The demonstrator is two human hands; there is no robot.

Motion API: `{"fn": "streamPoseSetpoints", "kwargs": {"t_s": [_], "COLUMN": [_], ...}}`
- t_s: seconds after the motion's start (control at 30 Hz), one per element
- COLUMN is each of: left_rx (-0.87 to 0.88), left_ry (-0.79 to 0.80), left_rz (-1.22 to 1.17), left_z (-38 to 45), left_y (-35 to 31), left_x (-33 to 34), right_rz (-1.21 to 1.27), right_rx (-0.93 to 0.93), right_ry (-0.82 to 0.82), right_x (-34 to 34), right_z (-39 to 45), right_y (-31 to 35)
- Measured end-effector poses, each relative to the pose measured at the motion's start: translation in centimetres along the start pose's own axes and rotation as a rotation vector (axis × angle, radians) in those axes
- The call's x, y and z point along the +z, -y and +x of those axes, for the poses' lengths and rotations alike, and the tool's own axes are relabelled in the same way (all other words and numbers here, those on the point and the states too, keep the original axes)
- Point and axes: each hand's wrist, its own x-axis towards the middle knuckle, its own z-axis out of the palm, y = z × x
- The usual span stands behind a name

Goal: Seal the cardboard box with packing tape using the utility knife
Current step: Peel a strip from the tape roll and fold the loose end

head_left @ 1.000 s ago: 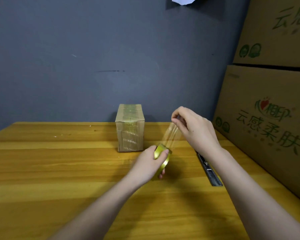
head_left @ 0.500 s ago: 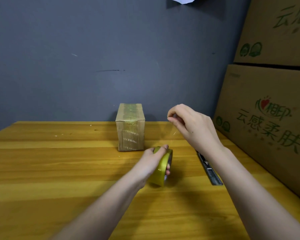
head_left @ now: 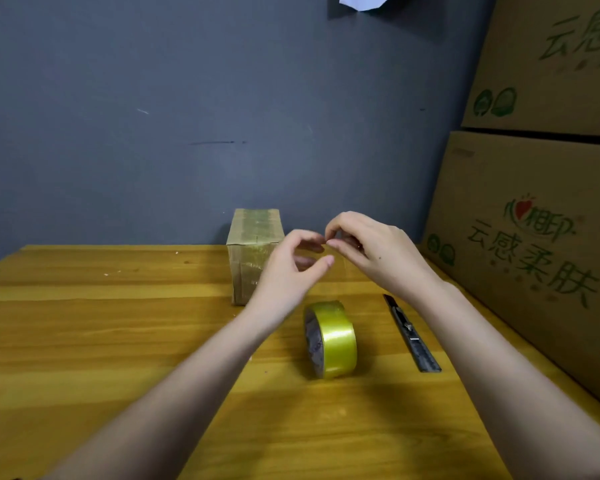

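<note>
Both hands hover above the yellow wooden worktop (head_left: 84, 341): the left hand (head_left: 286, 271) loosely curled, holding nothing; the right hand (head_left: 371, 251) has fingertips pinched together, contents indiscernible. The yellow tape roll (head_left: 331, 339) stands nearby.

Both forearms are bare to the frame's lower edge, with no sleeves, and nothing is worn on either wrist. The left hand (head_left: 288, 271) and right hand (head_left: 378, 251) are bare too, with short, plain nails.

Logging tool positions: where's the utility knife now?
Head view: the utility knife lies untouched on the table, right of the tape roll.
</note>
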Motion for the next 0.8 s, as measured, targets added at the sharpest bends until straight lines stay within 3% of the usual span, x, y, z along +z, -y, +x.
{"fn": "streamPoseSetpoints", "kwargs": {"t_s": [0.3,0.47,0.63,0.8], "left_rx": [0.008,0.041,0.037,0.046], "left_ry": [0.017,0.013,0.009,0.03], "left_rz": [0.044,0.082,0.072,0.066], "left_z": [1.2,1.1,1.2,1.1], "left_y": [-0.4,-0.6,-0.4,-0.6], "left_x": [-0.2,0.1,-0.1,-0.2], "right_rz": [-0.027,0.049,0.44,0.846], "right_rx": [0.001,0.131,0.335,0.493], "right_ry": [-0.026,-0.113,-0.219,-0.178], "right_x": [-0.3,-0.5,0.6,1.3], "right_z": [-0.2,-0.8,-1.7,-2.3], "right_y": [0.2,0.2,-0.2,0.0]}}
